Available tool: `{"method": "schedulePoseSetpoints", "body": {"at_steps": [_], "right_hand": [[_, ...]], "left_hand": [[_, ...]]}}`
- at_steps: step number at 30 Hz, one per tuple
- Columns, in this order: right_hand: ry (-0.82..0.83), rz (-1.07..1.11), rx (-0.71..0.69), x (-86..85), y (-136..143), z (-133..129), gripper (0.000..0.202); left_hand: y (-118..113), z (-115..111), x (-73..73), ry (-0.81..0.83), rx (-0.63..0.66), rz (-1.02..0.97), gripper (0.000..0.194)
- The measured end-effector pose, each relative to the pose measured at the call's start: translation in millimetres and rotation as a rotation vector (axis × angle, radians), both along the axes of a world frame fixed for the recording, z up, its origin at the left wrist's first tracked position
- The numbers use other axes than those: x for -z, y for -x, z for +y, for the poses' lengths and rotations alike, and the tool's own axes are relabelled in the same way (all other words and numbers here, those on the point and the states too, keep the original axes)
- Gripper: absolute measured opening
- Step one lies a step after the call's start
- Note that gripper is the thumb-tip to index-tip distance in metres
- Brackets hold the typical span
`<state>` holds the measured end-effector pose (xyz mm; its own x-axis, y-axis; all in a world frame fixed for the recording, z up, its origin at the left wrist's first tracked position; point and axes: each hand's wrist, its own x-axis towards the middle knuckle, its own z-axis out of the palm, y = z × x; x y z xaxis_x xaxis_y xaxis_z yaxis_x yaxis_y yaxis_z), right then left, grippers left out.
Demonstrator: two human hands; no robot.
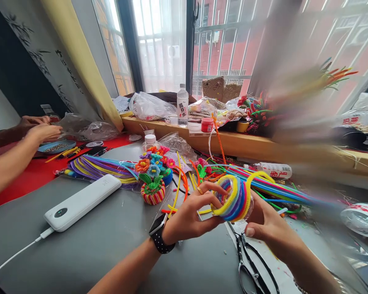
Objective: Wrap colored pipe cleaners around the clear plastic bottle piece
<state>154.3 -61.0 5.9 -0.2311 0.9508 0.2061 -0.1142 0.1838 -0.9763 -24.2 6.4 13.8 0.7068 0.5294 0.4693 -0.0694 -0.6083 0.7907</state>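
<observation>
A small clear plastic container wound with yellow, blue, purple and red pipe cleaners [235,200] is held tilted above the table. My left hand [199,210], wearing a watch, grips its left side with curled fingers. At its other end, my right hand [268,220] has its fingers partly hidden behind the container and its thumb below. A loose yellow pipe cleaner end [260,174] arches off the top. Black-handled scissors [248,261] lie below my hands. To the left stands a pot of pipe cleaner flowers [153,192], its sides striped.
A white power bank [82,202] with a cable lies left. Bundles of pipe cleaners [101,167] spread across the table. An upright water bottle [182,106] stands on the sill. At far left, another person's hands [44,130] work over a blue tray [57,147]. A blurred shape crosses the right side.
</observation>
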Motion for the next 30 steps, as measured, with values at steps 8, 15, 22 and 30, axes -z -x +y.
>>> {"method": "schedulePoseSetpoints", "body": {"at_steps": [8, 15, 22, 30], "right_hand": [[-0.073, -0.242, 0.238, 4.0, -6, 3, 0.068], [-0.308, -0.821, 0.557, 14.9, -7, 4, 0.070], [-0.651, -1.156, 0.688, 18.3, -1, 3, 0.071], [-0.702, -1.185, 0.702, 16.4, 0, 4, 0.063]], "left_hand": [[1, 1, -0.7, -0.047, -0.028, 0.027, 0.032], [1, 1, -2.5, 0.218, -0.144, -0.030, 0.030], [-8, -5, 4.2, 0.606, -0.069, 0.020, 0.035], [-7, -8, -0.5, 0.772, -0.014, 0.013, 0.026]]}}
